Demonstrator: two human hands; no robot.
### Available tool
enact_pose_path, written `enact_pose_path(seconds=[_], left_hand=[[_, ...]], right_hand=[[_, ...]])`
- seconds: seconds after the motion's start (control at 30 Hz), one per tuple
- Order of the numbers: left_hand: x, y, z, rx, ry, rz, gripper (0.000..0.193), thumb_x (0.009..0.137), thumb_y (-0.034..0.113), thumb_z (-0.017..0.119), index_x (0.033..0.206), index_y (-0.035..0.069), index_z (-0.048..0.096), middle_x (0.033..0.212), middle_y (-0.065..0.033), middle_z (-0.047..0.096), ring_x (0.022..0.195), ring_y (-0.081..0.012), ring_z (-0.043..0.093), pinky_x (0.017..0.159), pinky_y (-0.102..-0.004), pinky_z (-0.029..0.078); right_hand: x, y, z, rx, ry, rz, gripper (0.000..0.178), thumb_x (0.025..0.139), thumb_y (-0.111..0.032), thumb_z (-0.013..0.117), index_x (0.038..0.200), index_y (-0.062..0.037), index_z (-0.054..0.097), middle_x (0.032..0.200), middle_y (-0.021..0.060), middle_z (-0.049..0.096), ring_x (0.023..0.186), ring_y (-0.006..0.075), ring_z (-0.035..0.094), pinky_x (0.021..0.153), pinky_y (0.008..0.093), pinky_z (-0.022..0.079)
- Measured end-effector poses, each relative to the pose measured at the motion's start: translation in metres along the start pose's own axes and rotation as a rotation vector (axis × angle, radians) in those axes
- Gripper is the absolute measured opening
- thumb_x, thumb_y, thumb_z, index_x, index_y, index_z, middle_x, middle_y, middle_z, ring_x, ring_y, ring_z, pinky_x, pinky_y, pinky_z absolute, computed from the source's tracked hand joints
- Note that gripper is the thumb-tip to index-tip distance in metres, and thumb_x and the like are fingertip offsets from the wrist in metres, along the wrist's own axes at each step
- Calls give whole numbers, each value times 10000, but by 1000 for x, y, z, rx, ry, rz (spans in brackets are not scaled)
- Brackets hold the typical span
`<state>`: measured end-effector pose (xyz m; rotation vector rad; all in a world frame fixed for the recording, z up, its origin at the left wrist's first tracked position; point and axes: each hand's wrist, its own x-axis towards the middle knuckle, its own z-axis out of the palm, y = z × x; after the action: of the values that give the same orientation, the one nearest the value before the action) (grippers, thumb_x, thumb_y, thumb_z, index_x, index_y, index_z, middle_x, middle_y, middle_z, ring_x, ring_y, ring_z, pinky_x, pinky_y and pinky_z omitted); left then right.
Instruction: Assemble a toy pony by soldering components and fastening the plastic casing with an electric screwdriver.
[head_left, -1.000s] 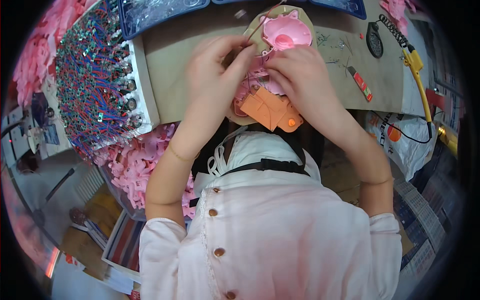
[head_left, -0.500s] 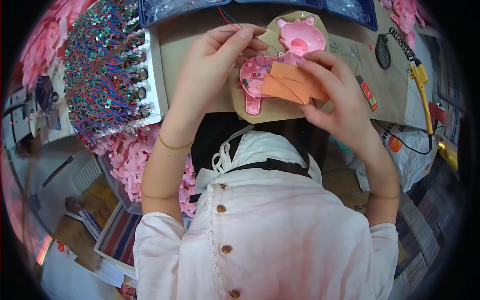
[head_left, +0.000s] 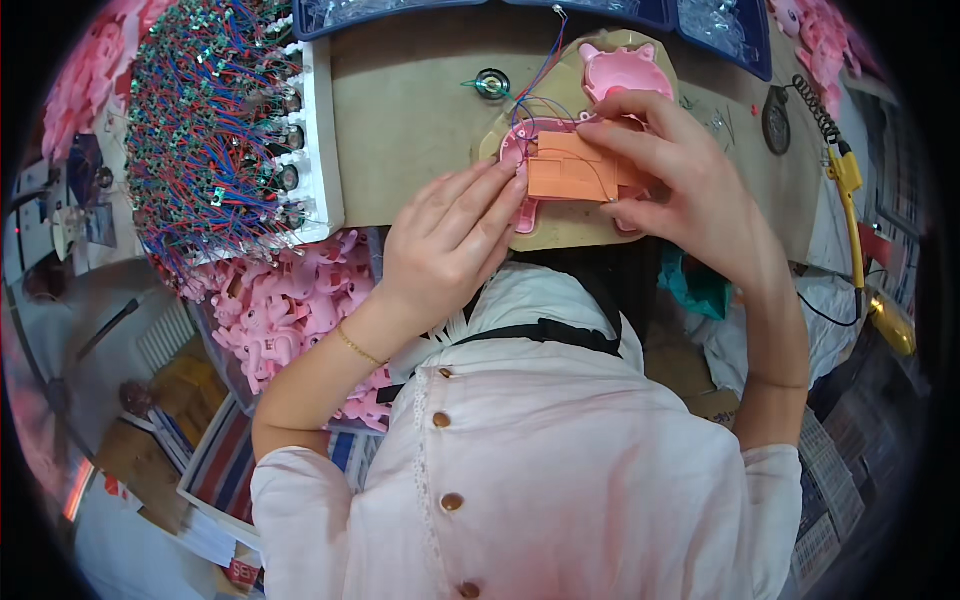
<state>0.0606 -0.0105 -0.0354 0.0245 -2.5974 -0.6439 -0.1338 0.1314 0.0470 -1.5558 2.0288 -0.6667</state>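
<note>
A pink plastic animal-shaped toy shell [head_left: 625,72], hollow side up, lies on a tan board [head_left: 560,234]. My right hand [head_left: 690,165] pinches a stack of orange sheets [head_left: 572,168] over the shell's body, which they partly hide; whether they are card or foam I cannot make out. Fingers straight and side by side, my left hand [head_left: 455,235] lies against the shell's left edge, its fingertips next to the orange sheets. Red and blue wires [head_left: 543,72] run up from the shell onto the table. Beside them sits a small round speaker [head_left: 492,84].
On the left, a white foam tray [head_left: 322,150] holds a heap of wired circuit boards [head_left: 205,130]. Below it is a bin of pink plastic parts [head_left: 285,310]. Blue trays [head_left: 600,12] line the back. To the right are a coiled cord [head_left: 805,95] and a yellow-handled tool [head_left: 846,175].
My left hand has let go of the wires and come down to the shell's left edge. The round speaker now shows on the table. My right hand still holds the orange sheets.
</note>
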Motion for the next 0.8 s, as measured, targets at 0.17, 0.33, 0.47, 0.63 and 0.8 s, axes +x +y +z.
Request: enact_pose_path(seconds=[0.17,0.33,0.47,0.63,0.8], left_hand=[[-3,2,3,84,-87,21,484,728,144,656,1195,73,548,1257,-66,510,1092,-191,520,902,-353,386],[2,-1,2,-19,-84,12,482,729,140,655,1193,70,547,1236,-66,519,1082,-197,521,899,-367,384],[-1,3,4,58,-79,1,468,723,137,662,1172,55,557,1217,-75,528,1072,-224,523,884,-382,391],[22,-3,-20,-75,-41,-76,364,722,151,685,1082,137,631,1082,-19,595,1006,-247,532,846,-384,406],[79,8,-13,53,-155,156,330,760,200,644,1076,102,635,1079,-27,616,1019,-222,536,873,-346,392]], right_hand=[[-7,6,6,-135,40,-88,550,606,-30,696,1140,-33,565,1117,116,528,1006,286,533,851,357,450],[3,7,-2,-233,-19,-157,545,608,-84,704,1132,-29,567,1095,121,542,998,300,537,840,368,447],[-4,9,5,-188,11,-124,513,626,-105,705,1116,-27,575,1088,122,543,994,292,538,849,362,442],[-30,8,-5,-265,287,89,432,630,-141,736,1024,-25,604,967,111,555,923,280,537,800,366,434],[-22,9,3,-419,226,-37,399,616,-176,737,963,-24,611,840,88,528,791,277,515,715,361,415]])
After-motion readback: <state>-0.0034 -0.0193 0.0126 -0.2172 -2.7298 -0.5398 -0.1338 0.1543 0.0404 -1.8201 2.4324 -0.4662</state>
